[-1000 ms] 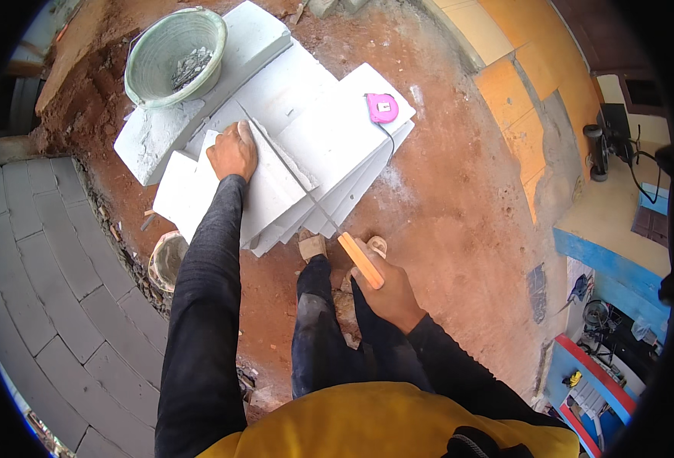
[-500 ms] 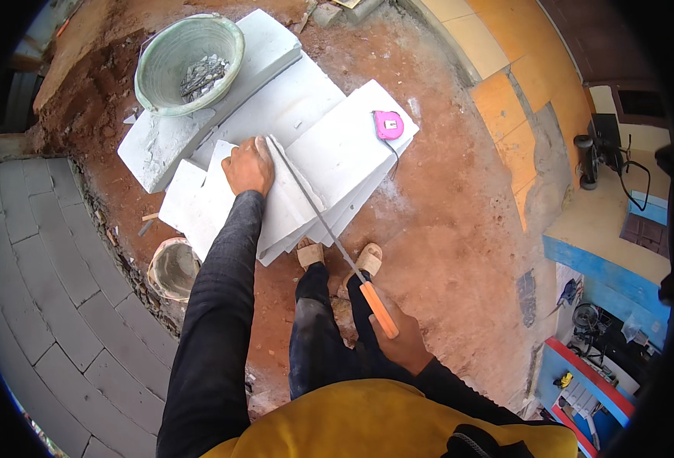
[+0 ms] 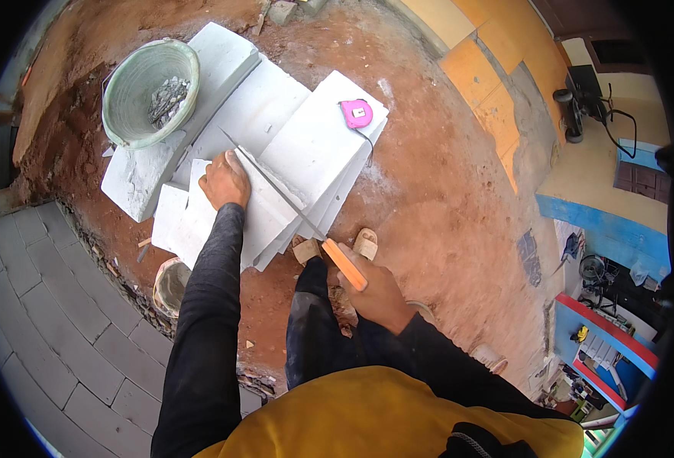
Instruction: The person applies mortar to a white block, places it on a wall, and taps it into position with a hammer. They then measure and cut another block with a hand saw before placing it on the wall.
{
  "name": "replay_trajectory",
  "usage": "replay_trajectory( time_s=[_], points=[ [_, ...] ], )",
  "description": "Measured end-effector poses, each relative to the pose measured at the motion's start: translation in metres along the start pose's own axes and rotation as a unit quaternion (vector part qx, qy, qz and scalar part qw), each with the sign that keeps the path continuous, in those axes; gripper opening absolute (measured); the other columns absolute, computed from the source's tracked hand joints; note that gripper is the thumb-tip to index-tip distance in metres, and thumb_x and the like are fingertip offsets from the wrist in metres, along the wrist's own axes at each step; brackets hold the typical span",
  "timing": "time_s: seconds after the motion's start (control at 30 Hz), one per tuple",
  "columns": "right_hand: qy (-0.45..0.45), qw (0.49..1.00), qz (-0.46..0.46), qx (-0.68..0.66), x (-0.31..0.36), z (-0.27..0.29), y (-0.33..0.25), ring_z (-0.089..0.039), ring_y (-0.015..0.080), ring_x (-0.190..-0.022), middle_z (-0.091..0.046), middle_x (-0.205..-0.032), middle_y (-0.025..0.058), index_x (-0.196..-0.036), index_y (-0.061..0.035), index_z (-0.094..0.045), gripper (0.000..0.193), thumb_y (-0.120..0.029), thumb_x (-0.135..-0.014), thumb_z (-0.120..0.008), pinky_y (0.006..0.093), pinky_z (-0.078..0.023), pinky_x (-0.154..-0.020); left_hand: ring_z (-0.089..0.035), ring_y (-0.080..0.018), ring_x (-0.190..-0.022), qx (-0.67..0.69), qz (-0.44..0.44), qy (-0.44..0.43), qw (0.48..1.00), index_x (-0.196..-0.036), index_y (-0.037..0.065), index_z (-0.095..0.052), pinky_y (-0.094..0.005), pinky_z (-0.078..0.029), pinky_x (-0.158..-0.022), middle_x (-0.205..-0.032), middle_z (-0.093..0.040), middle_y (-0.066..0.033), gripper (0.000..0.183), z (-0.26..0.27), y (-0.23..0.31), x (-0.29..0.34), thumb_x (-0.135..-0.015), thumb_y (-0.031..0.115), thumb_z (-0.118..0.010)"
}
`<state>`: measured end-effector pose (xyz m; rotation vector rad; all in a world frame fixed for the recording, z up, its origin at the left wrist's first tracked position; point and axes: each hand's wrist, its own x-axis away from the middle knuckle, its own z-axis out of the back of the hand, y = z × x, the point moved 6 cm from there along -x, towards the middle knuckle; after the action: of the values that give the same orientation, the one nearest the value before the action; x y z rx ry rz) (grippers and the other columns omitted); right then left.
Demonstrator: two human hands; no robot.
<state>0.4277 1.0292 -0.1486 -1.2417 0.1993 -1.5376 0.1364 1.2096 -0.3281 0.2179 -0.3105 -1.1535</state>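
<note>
My right hand [image 3: 381, 294] is wrapped around the orange handle of a hand saw [image 3: 345, 264]. The saw's long thin blade slants up and left across a white lightweight block, its tip reaching past the block's edge. On that white block [image 3: 254, 220], my left hand [image 3: 226, 182] presses down with its fingers curled at the edge, close beside the blade. Under and behind it lie more white blocks [image 3: 304, 126], stacked askew. A pink tape measure [image 3: 357, 114] rests on one of them, a dark strap hanging from it.
A pale green bucket [image 3: 119, 103] with grey chips inside stands on a thick white block at the far left. Below the stack sits a smaller dirty bucket [image 3: 170, 285]. Grey pavers [image 3: 54, 305] cover the left, reddish soil [image 3: 436, 206] the middle, and orange tiles [image 3: 478, 91] the far right.
My right hand has pushed the saw forward and up-left; its tip now extends beyond the block. My left hand stays on the block. The whole view has shifted slightly.
</note>
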Motion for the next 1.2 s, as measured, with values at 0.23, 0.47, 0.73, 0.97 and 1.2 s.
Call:
replay_trajectory(
  time_s=[0.23, 0.47, 0.73, 0.97, 1.2],
  points=[
    [0.052, 0.998, 0.026, 0.024, 0.005, 0.001, 0.004, -0.071, 0.0456, -0.098, -0.073, -0.107, 0.0294, -0.148, -0.0049, -0.057, 0.05, -0.015, -0.1, -0.065, 0.0501, -0.057, -0.086, -0.067, -0.0334, -0.116, -0.007, 0.017, 0.0, 1.0, -0.122, 0.006, -0.076, -0.0495, -0.041, -0.109, -0.118, -0.076, -0.0154, 0.049, -0.001, -0.002, 0.0, -0.114, 0.036, -0.038],
    [-0.061, 0.996, -0.043, 0.039, -0.014, -0.007, -0.016, -0.069, 0.0405, -0.122, -0.067, -0.14, 0.0228, -0.159, -0.0085, -0.048, 0.058, -0.013, -0.103, -0.063, 0.0432, -0.057, -0.101, -0.067, -0.033, -0.116, -0.006, -0.001, 0.016, 1.0, -0.117, 0.005, -0.076, -0.0491, -0.041, -0.108, -0.118, -0.076, -0.015, 0.048, -0.001, 0.0, -0.006, -0.114, 0.036, -0.04],
    [-0.037, 0.999, -0.036, 0.009, -0.007, -0.007, -0.01, -0.07, 0.0456, -0.104, -0.071, -0.115, 0.0278, -0.157, -0.0088, -0.049, 0.059, -0.016, -0.1, -0.065, 0.0488, -0.058, -0.09, -0.064, -0.0319, -0.121, -0.003, 0.014, -0.004, 1.0, -0.123, 0.005, -0.074, -0.0483, -0.036, -0.117, -0.124, -0.074, -0.0147, 0.047, -0.002, -0.001, -0.003, -0.114, 0.036, -0.038],
    [0.044, 0.996, 0.058, 0.042, -0.009, 0.017, -0.04, -0.071, 0.0464, -0.099, -0.073, -0.112, 0.0286, -0.156, -0.0031, -0.049, 0.06, -0.016, -0.1, -0.066, 0.0478, -0.058, -0.087, -0.064, -0.0317, -0.121, -0.005, 0.011, -0.003, 1.0, -0.124, 0.005, -0.073, -0.0498, -0.036, -0.116, -0.122, -0.074, -0.0138, 0.047, -0.003, -0.002, -0.005, -0.115, 0.034, -0.038],
    [-0.089, 0.992, -0.068, 0.058, -0.035, 0.007, -0.054, -0.07, 0.0443, -0.113, -0.069, -0.132, 0.0283, -0.157, -0.0029, -0.046, 0.063, -0.007, -0.095, -0.059, 0.0499, -0.057, -0.094, -0.064, -0.0324, -0.121, -0.008, 0.0, 0.011, 1.0, -0.122, 0.005, -0.074, -0.0501, -0.037, -0.114, -0.124, -0.073, -0.0139, 0.047, -0.006, -0.003, -0.006, -0.114, 0.034, -0.038]
  ],
)
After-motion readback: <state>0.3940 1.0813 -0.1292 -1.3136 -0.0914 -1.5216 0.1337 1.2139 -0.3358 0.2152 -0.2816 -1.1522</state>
